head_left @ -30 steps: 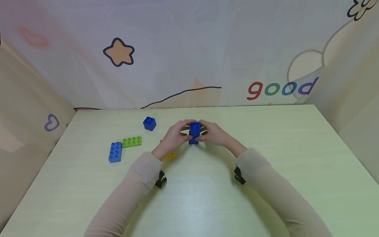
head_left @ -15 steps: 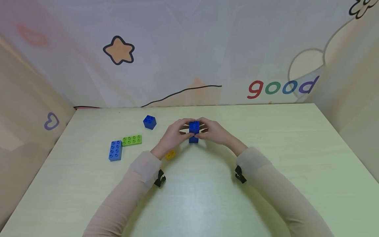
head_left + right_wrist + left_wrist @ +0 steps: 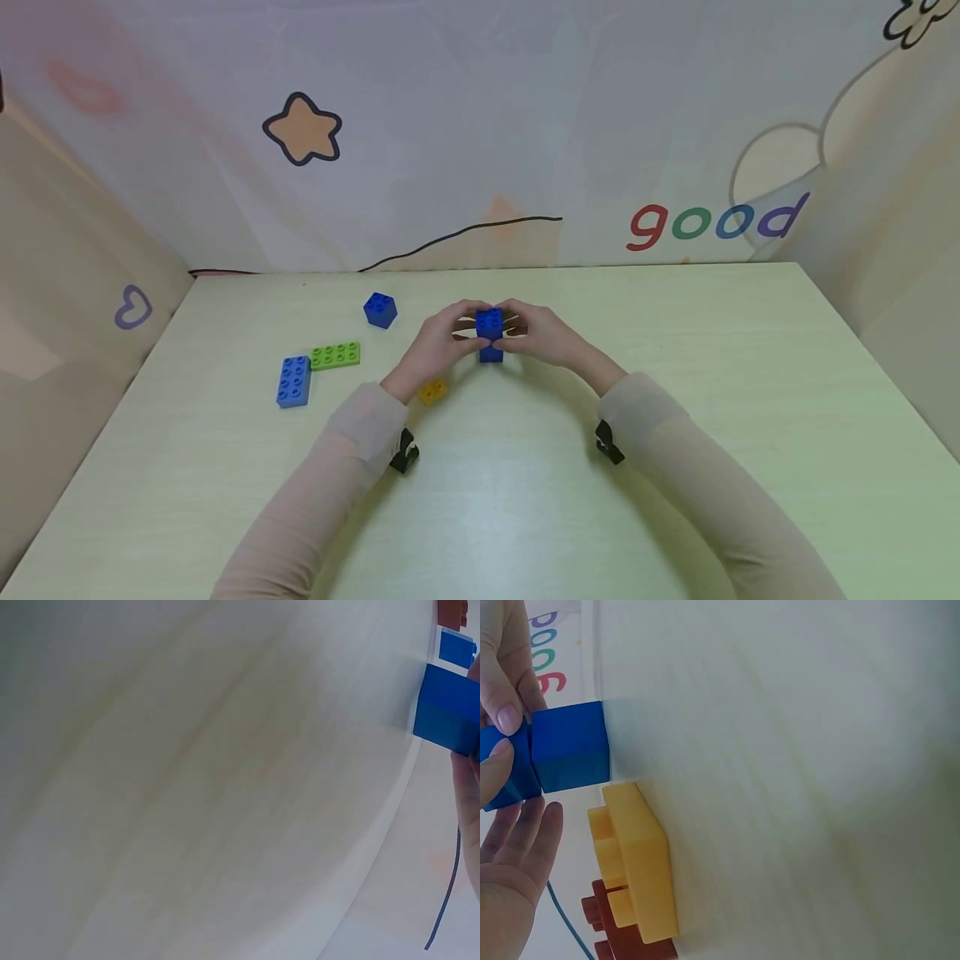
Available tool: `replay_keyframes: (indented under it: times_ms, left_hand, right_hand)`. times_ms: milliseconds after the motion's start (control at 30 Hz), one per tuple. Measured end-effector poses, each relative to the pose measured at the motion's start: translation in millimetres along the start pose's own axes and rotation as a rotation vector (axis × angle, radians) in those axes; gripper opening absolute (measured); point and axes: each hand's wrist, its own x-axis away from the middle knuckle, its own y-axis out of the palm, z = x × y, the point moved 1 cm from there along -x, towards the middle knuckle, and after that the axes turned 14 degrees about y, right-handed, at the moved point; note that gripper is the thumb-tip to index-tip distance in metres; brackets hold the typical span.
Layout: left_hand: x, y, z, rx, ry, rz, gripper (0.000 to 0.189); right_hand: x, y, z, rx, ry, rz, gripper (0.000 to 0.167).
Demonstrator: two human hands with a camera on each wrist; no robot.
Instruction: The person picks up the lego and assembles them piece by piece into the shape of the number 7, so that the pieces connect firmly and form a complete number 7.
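Two dark blue square toy bricks stand one above the other at the middle of the table. My left hand (image 3: 438,343) and my right hand (image 3: 546,335) pinch the upper blue brick (image 3: 489,322) from either side, thumbs toward me. Under it, the lower blue brick (image 3: 491,355) rests on the table. In the left wrist view the upper brick sits slightly tilted against the lower brick (image 3: 571,748), with a thin wedge of gap between them. The right wrist view catches the lower brick (image 3: 448,709) at its edge; the upper one is mostly out of frame there.
Near my left wrist lies a yellow brick (image 3: 432,392), with a red-brown brick (image 3: 634,930) beside it. Farther left are another dark blue brick (image 3: 380,311), a flat green brick (image 3: 335,356) and a lighter blue brick (image 3: 293,382). A printed cloth (image 3: 450,125) hangs behind the table.
The upper blue brick has shifted slightly left over the lower one. My thumbs have come a little closer together. The other bricks lie where they were.
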Motion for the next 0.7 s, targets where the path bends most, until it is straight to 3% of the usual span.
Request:
replay_keyframes:
  times_ms: [367, 700]
  left_hand:
    - [-0.9, -2.2, -0.5, 0.010, 0.036, -0.012, 0.047]
    - [-3.8, -2.2, -0.9, -0.015, 0.012, -0.033, 0.049]
  right_hand:
    - [-0.7, 0.0, 0.4, -0.021, 0.006, -0.003, 0.041]
    - [1.0, -3.0, 1.0, -0.065, 0.005, -0.005, 0.043]
